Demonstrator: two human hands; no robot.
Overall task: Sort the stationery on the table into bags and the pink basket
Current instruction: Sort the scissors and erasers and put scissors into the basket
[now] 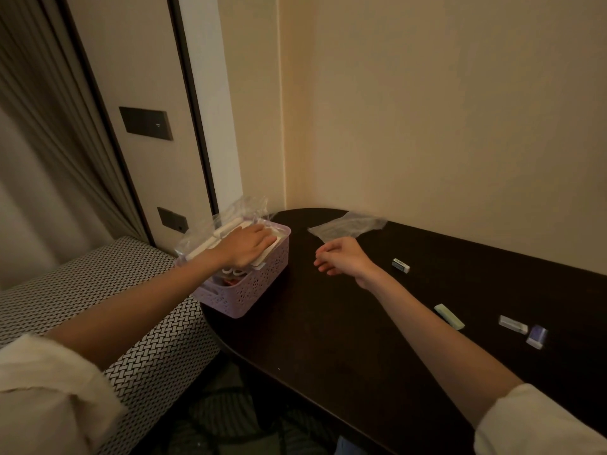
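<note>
Dark table (345,323) in beige corner. Your left hand (244,247) flat, fingers straight, pressing filled bag (213,236) into basket (249,290) at table's left end. Right hand (341,259) loosely curled, empty, hovering near empty bag (348,224). Four erasers (449,316) lie at right.

Two bare forearms show, each ending in a bare hand: the left hand (244,246) and the right hand (341,261). Both arms wear cream-white sleeves pushed up toward the elbows, the left sleeve (49,399) bunched in soft folds, the right sleeve (538,421) with a rolled cuff. No rings, watch or bracelets are visible.
</note>
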